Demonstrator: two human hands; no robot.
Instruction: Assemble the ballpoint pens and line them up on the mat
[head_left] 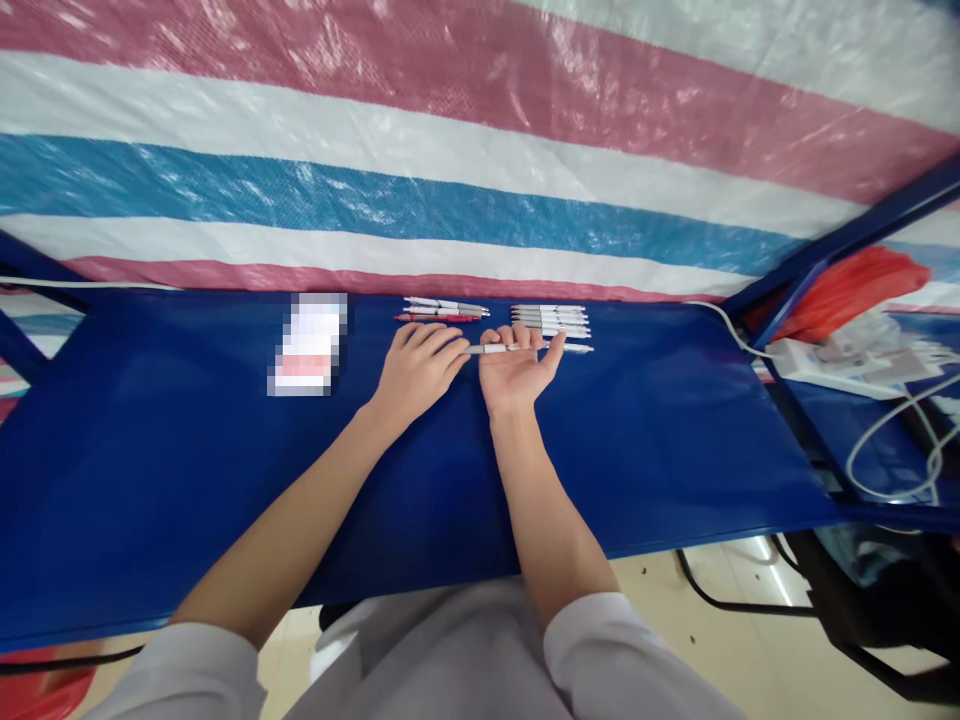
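A white pen [493, 349] with a grey end lies level between my two hands. My left hand [421, 366], palm down, has its fingertips closed at the pen's left end. Palm up, my right hand [516, 378] has its fingers curled at the pen, which crosses them, and its thumb out to the right. Beyond that thumb shows a white pen end [577, 348]; whether it belongs to another pen, I cannot tell. Just behind my right hand is a row of several white and grey pens [550, 318]. Behind my left hand lie white pens [446, 305] and a red pen [439, 318].
The pens lie on a blue tabletop [652, 440]. To the left is a blurred-out white and pink rectangle [309, 345]. A striped plastic sheet [420, 200] hangs behind. At right are a blue frame post [847, 235], a red bag [855, 285], a power strip [832, 365] and cables [892, 490].
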